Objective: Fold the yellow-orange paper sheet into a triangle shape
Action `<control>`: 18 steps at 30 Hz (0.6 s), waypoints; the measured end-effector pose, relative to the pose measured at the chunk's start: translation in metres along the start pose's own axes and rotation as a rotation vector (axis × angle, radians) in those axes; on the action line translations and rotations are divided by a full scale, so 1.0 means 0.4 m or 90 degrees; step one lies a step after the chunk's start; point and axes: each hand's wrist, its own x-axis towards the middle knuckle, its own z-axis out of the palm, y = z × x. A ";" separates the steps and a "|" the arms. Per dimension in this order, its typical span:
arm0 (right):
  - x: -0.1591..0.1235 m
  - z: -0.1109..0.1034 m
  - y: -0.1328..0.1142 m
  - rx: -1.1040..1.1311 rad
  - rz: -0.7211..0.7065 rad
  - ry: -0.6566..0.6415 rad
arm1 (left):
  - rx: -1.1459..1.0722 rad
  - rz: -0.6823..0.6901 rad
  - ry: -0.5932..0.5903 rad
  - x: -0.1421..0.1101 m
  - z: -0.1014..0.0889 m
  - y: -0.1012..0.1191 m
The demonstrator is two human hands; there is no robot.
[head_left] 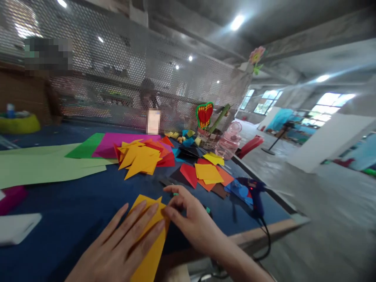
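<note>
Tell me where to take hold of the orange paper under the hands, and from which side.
Take the orange paper by its near end, coming from the table's front edge: that part probably overhangs, bare of the left hand pressing it flat; the right hand pinches its far edge.

bare blue table [73, 207] leftward, glue gun [254, 194] blocking right

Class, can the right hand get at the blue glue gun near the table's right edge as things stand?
Probably yes. The right hand pinches the orange paper, and the glue gun lies to its right on the blue table with nothing between them.
</note>
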 end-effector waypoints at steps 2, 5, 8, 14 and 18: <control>0.009 -0.026 0.015 0.000 0.001 0.056 | -0.011 -0.001 0.002 -0.014 0.007 -0.008; 0.037 -0.114 0.074 -0.066 0.034 0.194 | -0.066 -0.042 0.050 -0.029 0.001 -0.022; 0.075 -0.224 0.155 -0.168 0.102 0.324 | -0.088 -0.037 0.064 -0.035 -0.011 -0.032; 0.090 -0.265 0.176 -0.331 0.126 0.434 | -0.106 -0.081 0.050 -0.067 -0.004 -0.029; 0.021 -0.128 0.053 -0.296 -0.056 0.310 | -0.417 -0.434 0.034 -0.071 -0.018 -0.012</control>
